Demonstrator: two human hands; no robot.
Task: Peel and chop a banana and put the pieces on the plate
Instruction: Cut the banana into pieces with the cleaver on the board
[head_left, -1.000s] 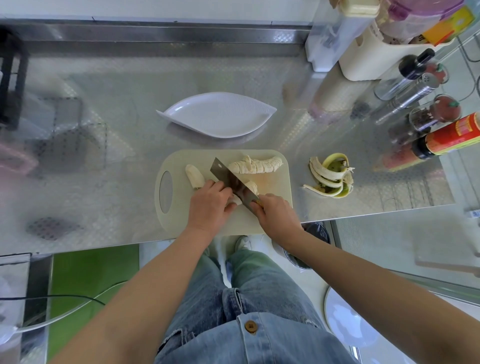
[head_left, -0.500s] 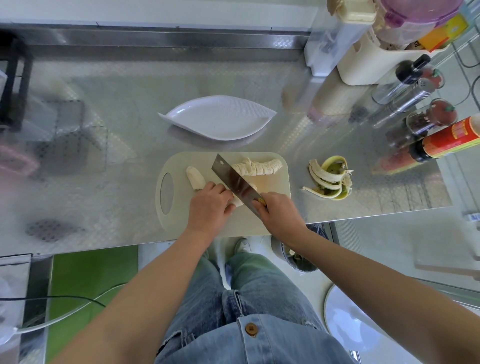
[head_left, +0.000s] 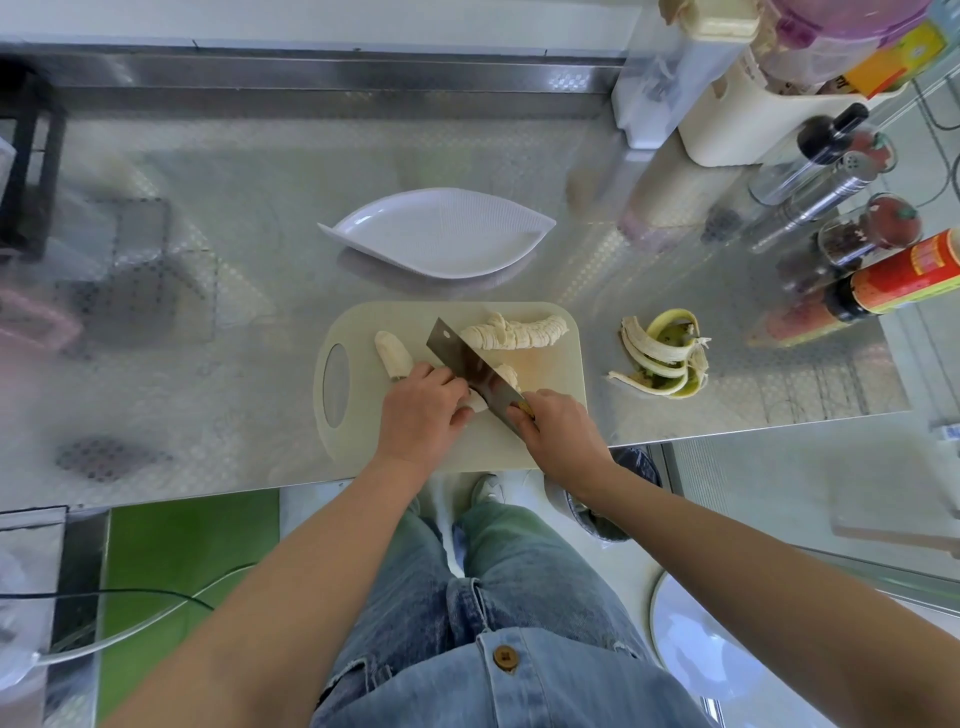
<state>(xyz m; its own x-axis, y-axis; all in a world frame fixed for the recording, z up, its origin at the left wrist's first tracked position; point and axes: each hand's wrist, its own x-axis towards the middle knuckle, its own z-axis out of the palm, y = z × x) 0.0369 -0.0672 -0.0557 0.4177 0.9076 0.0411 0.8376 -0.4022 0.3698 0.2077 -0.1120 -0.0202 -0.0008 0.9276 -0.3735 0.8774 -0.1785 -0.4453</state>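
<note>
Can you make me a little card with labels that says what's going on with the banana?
Left hand: holds the unsliced banana piece on the cutting board
Right hand: grips the knife, blade down on the banana
Slices: a row at the board's far edge, a few more beside the blade
Plate: beyond the board, no banana on it yet
Peel: on the counter, right of the board

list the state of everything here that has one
banana, peeled, part cut, lying on cutting board
slices, in a row at the board's far edge
knife, held by right hand, blade at banana
left hand, holding banana
plate, no pieces on it
peel, off, on counter
</note>
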